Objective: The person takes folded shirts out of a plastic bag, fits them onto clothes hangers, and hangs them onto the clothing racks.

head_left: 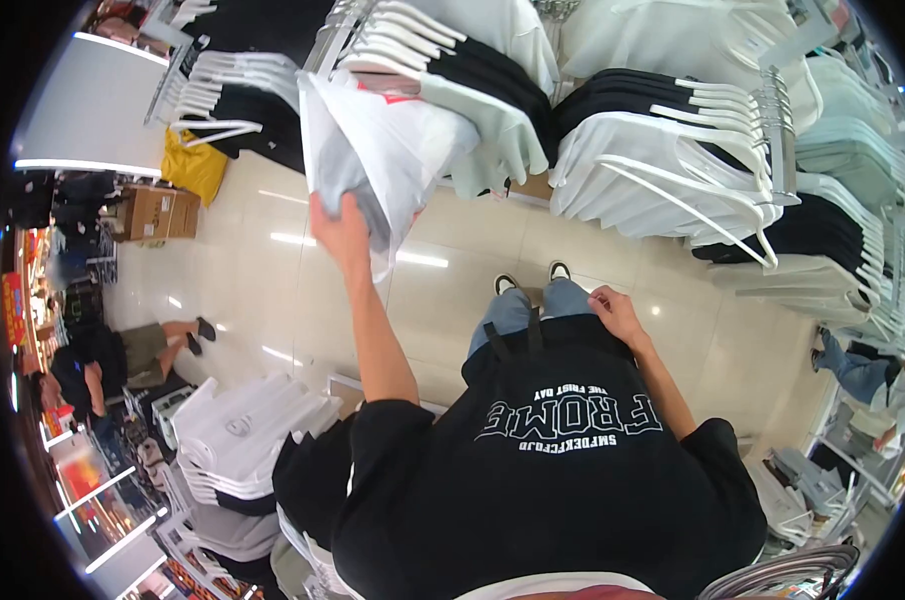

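My left hand (343, 235) is closed on the lower edge of a white T-shirt (413, 135), pulling its cloth out from the rack toward me. A patch of red print shows near the shirt's top, and its grey-looking inner side faces my fingers. Beside it hangs a pale green shirt (508, 135), with several black shirts behind. Down by my thigh, my right hand (618, 313) has its fingers loosely curled, and nothing is visible in them. It is nearest to my jeans (563, 297) and the hem of my black T-shirt (563, 490).
White shirts (623, 165) hang on a rack at the right, with a bare white hanger (673, 200) jutting out. More racked white shirts (253, 425) stand behind me at left. A cardboard box (158, 214) and a person (123, 360) are farther left. Another person (873, 380) is at right.
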The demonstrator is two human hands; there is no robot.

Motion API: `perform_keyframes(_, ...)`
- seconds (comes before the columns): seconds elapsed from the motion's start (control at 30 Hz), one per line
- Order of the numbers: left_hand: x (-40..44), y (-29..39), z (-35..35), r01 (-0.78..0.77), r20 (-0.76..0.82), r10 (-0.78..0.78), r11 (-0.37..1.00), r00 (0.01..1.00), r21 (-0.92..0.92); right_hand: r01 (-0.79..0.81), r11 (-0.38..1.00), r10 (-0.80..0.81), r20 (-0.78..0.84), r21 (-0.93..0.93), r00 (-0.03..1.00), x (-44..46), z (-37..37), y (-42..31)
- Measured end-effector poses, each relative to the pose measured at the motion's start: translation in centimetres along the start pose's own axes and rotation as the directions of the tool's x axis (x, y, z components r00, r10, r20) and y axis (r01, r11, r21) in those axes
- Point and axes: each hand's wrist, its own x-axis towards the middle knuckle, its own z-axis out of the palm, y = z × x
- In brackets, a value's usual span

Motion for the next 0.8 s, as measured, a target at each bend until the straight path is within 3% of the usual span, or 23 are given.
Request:
perform_keyframes(0.07, -1.2, 8.6, -3.0, 0.136, 0.062, -0.124, 0.958, 0.990, -0.252, 0.028, 0.999, -0.026, -0.044, 0.039, 0.999, -0.4, -0.1, -1.6)
perform_keyframes(0.13, -2.8, 12.1, -4.5, 0.103, -0.116, -0.187, 0.854, 0.975, -0.510, 0.079, 0.992, -0.067, -0.114, 0.101, 0.991, -0.4, -1.2, -5.6)
perform_keyframes(0.23, -6.4, 15.1, -6.8, 0.023, -0.052, -0.096, 0.651, 0.994, -0.759, 0.166, 0.981, -0.161, -0.062, 0.101, 0.985, -0.1, -3.3, -11.6)
perform_keyframes(0.27, -7.9, 16.2, -7.1, 0.080, 0.036, -0.083, 0.614, 0.996, -0.785, 0.289, 0.952, -0.278, -0.113, 0.100, 0.954, 0.1, -3.7, -13.9)
perform_keyframes(0.33, -10.7, 17.8, -7.0, 0.237, 0.241, -0.069, 0.562, 0.968, -0.792, 0.512, 0.855, -0.487, -0.216, 0.077, 0.846, 0.0, -4.8, -18.8)
perform_keyframes(0.47, -13.6, 19.4, -4.8, 0.563, 0.607, -0.107, 0.526, 0.788, -0.638, 0.568, 0.787, -0.539, -0.180, 0.241, 0.823, -0.6, -7.5, -24.2)
perform_keyframes(0.63, -11.8, 21.7, -1.8, 0.701, 0.711, -0.185, 0.450, 0.679, -0.553, 0.460, 0.823, -0.409, -0.214, 0.333, 0.887, -0.6, -7.1, -21.7)
perform_keyframes(0.67, -11.3, 21.8, -1.4, 0.751, 0.747, -0.183, 0.362, 0.639, -0.553, 0.425, 0.834, -0.362, -0.232, 0.353, 0.903, -0.8, -7.1, -20.6)
perform_keyframes(0.7, -11.3, 22.1, -0.8, 0.738, 0.741, -0.170, 0.375, 0.650, -0.562, 0.389, 0.840, -0.309, -0.256, 0.379, 0.916, -0.6, -7.2, -19.8)
perform_keyframes(0.77, -11.3, 22.8, 0.4, 0.711, 0.727, -0.143, 0.399, 0.672, -0.579, 0.409, 0.803, -0.257, -0.367, 0.435, 0.894, -0.8, -7.4, -18.8)
perform_keyframes(0.8, -11.1, 23.1, 1.0, 0.756, 0.756, -0.191, 0.384, 0.626, -0.530, 0.471, 0.753, -0.260, -0.451, 0.459, 0.854, -0.9, -7.6, -18.8)
